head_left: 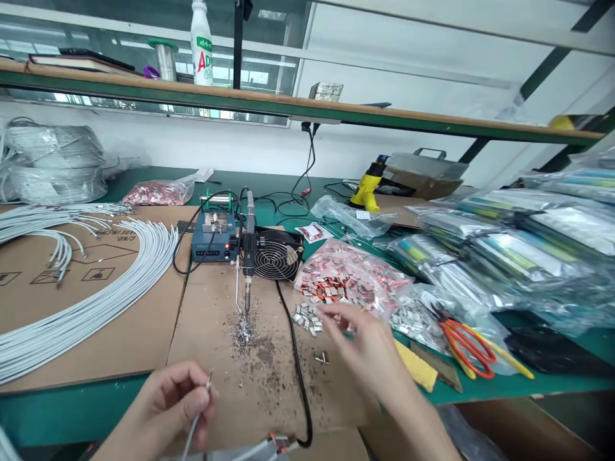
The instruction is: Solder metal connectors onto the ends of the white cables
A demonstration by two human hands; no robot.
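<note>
My left hand (175,400), low and left of centre, is closed in a pinch round a thin white cable (190,436), whose bare-looking end sticks up past the thumb. Over at the right, my right hand (368,342) reaches across the cardboard with thumb and fingertips drawn together. Its fingertips are beside a small pile of silvery metal connector pieces (303,317); whether one is between them is too small to tell. A soldering iron (248,250) stands tip down in a holder over a heap of solder crumbs (244,333), between and beyond my hands.
Behind the iron are a blue soldering station (214,246) and a black fan (276,255). Bundled white cables (129,275) cover the left. Bagged connectors (353,272), orange-handled scissors (468,346) and a yellow heat gun (368,186) lie rightward. A black cord (295,358) crosses the cardboard.
</note>
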